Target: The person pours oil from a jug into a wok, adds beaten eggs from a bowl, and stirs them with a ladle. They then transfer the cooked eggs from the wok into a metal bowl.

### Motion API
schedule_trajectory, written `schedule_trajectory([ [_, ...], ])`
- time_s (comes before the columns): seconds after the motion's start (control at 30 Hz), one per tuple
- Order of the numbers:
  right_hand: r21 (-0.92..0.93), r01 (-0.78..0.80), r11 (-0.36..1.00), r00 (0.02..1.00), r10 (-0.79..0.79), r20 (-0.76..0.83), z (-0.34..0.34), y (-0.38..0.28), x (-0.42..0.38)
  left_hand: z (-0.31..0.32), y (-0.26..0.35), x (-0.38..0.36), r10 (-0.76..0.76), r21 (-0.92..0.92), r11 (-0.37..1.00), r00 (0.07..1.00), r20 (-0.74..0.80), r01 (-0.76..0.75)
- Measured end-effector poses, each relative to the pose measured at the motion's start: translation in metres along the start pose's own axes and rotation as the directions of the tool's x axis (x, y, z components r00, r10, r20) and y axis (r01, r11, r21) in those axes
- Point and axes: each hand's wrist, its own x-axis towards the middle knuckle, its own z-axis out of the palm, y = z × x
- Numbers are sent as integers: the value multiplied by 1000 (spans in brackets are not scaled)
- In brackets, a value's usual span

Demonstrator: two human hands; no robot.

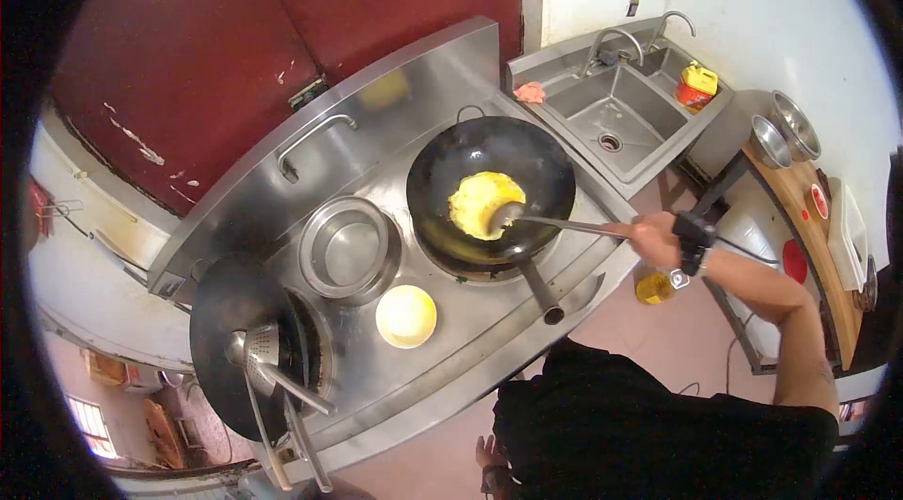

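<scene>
My right hand (656,239) is closed round the handle of a metal ladle (574,225). The ladle's bowl rests at the edge of yellow egg (484,201) spread in the bottom of a black wok (433,180). The wok sits on the right burner with its short handle toward me. Down by my side hangs my left hand (489,452), with fingers loosely apart and nothing seen in it. Left of the wok stands a white bowl (406,317) with yellow residue inside, close to a steel pot (344,249).
A second wok (230,312) on the left holds a strainer (261,347) and other long-handled tools. Beyond the stove is a steel sink (616,114) with a yellow-red jug (696,86). A wooden board (800,218) on the right bears metal bowls (788,128).
</scene>
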Motion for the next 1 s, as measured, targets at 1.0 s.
schedule_trajectory([
  [1.0, 298, -240, 924, 946, 291, -142, 39, 25, 62, 34, -13, -49, 128, 44, 992, 977, -169, -122],
])
